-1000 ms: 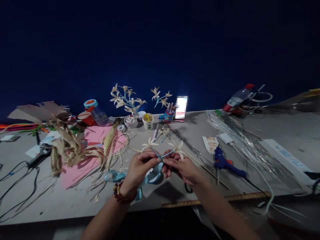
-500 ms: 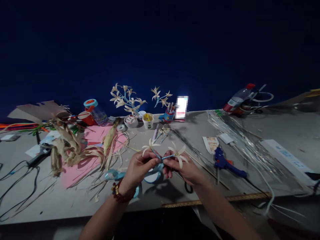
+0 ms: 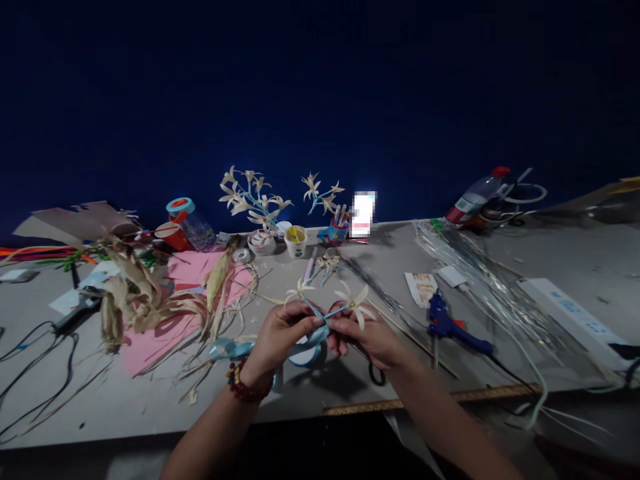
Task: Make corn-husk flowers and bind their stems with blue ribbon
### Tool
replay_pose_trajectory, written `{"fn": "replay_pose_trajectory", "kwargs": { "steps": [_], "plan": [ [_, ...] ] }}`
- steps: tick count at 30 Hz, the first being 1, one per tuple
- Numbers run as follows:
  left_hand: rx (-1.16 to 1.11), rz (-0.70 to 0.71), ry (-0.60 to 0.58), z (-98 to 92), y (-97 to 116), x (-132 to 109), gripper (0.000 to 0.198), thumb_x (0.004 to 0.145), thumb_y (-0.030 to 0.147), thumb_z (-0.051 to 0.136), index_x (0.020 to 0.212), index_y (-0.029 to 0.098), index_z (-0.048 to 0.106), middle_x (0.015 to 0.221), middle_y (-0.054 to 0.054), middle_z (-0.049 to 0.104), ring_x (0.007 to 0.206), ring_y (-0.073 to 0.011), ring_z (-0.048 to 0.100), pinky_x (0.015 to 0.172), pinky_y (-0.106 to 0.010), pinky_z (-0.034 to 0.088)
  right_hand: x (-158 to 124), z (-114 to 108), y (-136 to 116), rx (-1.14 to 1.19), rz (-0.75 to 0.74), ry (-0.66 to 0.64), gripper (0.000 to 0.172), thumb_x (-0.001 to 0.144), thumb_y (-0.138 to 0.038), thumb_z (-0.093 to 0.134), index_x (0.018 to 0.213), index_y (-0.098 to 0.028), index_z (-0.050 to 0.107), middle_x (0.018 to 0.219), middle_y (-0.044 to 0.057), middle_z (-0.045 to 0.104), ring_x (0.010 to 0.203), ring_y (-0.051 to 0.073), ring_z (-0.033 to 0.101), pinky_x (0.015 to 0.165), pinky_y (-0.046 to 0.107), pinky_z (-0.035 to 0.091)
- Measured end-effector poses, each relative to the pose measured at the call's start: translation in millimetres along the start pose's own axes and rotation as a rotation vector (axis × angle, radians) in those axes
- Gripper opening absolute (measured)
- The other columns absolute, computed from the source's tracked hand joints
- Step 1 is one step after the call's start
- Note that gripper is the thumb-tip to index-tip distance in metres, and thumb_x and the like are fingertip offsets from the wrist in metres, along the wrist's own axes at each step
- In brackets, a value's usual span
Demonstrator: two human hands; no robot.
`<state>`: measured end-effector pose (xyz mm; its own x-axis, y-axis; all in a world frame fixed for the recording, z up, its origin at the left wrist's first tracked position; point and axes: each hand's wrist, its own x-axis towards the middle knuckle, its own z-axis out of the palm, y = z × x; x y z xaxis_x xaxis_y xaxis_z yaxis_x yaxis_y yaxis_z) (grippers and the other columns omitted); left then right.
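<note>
- Your left hand (image 3: 277, 339) and right hand (image 3: 369, 339) meet fingertip to fingertip over the near middle of the table (image 3: 125, 400); both are closed, pinching the blue stems (image 3: 336, 311) where the two stems join in a V.
- Above your left hand stands the left flower (image 3: 300, 291), pale and star-shaped; the right flower (image 3: 356, 304) spreads its petals just over your right knuckles; both are held clear of the tabletop.
- A light blue ribbon (image 3: 234, 348) trails from under your left hand across the table to the left; its loop shows below the gap between your hands; you wear a beaded bracelet (image 3: 243, 388) on the left wrist.
- Dried husks (image 3: 135, 293) lie heaped to your left, partly on a pink sheet (image 3: 193, 267); black cables (image 3: 45, 360) curl near the left edge.
- A blue glue gun (image 3: 450, 327) rests to the right of your right hand, near but apart from it; beyond it lie a bundle of clear strips (image 3: 480, 273) and a white power strip (image 3: 565, 307).
- At the back of the table a finished flower branch (image 3: 250, 197) stands against the dark blue wall; a small cup (image 3: 297, 242) sits just beside it; a plastic bottle (image 3: 475, 197) lies far right.
</note>
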<state>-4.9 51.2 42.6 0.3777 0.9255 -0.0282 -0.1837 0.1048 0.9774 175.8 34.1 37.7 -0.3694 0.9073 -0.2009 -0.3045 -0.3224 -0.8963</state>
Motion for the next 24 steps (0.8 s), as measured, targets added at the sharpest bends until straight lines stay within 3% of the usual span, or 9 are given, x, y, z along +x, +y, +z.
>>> {"fn": "replay_pose_trajectory", "kwargs": {
  "steps": [6,12,18,24],
  "plan": [
    [-0.01,-0.023,-0.122,-6.9,1.1,4.9,0.021,0.073,0.031,0.079,0.087,0.016,0.079,0.081,-0.005,0.066,0.06,-0.0097,0.052,0.056,-0.022,0.043,-1.1,-0.3,0.9,-0.002,0.06,-0.022,0.033,0.073,-0.041,0.079,0.074,-0.012,0.063,0.054,0.0,0.067,0.038,0.006,0.055,0.04,0.016,0.043],
    [-0.093,-0.102,-0.253,-15.2,-4.5,8.3,0.024,0.071,0.029,0.08,0.089,0.014,0.077,0.072,-0.003,0.064,0.054,-0.0083,0.053,0.053,-0.021,0.043,-3.0,1.1,1.0,0.031,0.123,-0.043,0.032,0.071,-0.039,0.08,0.079,-0.01,0.066,0.058,0.002,0.069,0.04,0.008,0.058,0.041,0.017,0.045],
    [-0.097,-0.092,-0.194,-11.3,-3.9,7.1,0.022,0.069,0.029,0.082,0.082,0.013,0.075,0.065,-0.001,0.063,0.052,-0.0083,0.053,0.052,-0.021,0.043,-3.9,0.4,2.7,0.02,0.111,-0.051,0.033,0.073,-0.04,0.078,0.075,-0.01,0.065,0.057,0.003,0.069,0.038,0.007,0.056,0.041,0.017,0.045],
    [-0.084,-0.071,-0.153,-5.5,-2.6,3.6,0.025,0.069,0.03,0.082,0.087,0.014,0.074,0.072,-0.002,0.065,0.056,-0.0091,0.054,0.053,-0.021,0.044,-4.7,2.5,-3.1,0.018,0.081,-0.018,0.034,0.07,-0.041,0.08,0.067,-0.012,0.062,0.052,0.001,0.068,0.037,0.007,0.056,0.039,0.017,0.042]
  ]
}}
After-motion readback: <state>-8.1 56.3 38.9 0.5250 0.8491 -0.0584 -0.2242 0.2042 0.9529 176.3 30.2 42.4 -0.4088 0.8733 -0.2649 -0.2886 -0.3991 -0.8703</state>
